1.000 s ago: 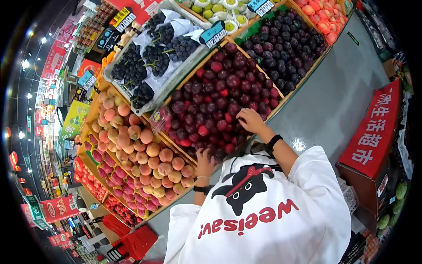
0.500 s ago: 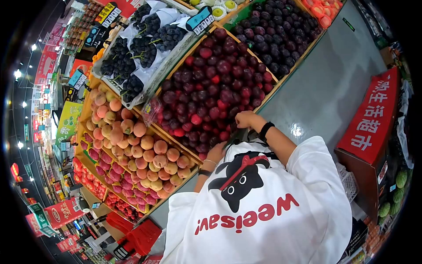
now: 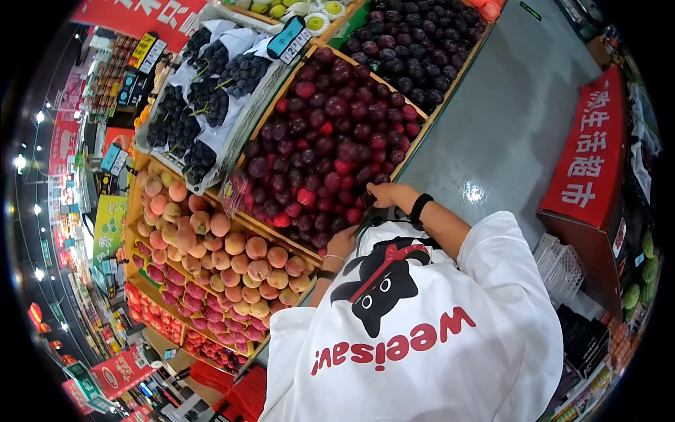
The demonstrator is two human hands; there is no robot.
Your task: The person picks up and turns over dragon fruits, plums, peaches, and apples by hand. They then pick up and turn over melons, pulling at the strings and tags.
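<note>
Dark red plums (image 3: 330,133) fill a wooden-edged bin at the centre. At its near corner is my right hand (image 3: 385,194), black band on the wrist, fingers curled in beside the plums; what they hold is too small to make out. My left hand (image 3: 342,243), with a light bracelet, lies lower left against the same bin's near edge, its fingertips hidden. Between the hands runs a dark strap or bag edge (image 3: 367,224) in front of my white shirt (image 3: 436,344).
Peaches (image 3: 246,264) and pink fruit (image 3: 204,306) lie left of the plums. Dark grapes (image 3: 211,98) are in a crate behind, darker plums (image 3: 415,49) beyond. Grey floor (image 3: 506,112) spreads to the right, with a red-signed stand (image 3: 587,148) and clear plastic baskets (image 3: 557,267).
The view has turned slightly, so the fruit bins appear shifted left and the red stand sits higher. Both hands remain at the plum bin's near edge in nearly the same pose.
</note>
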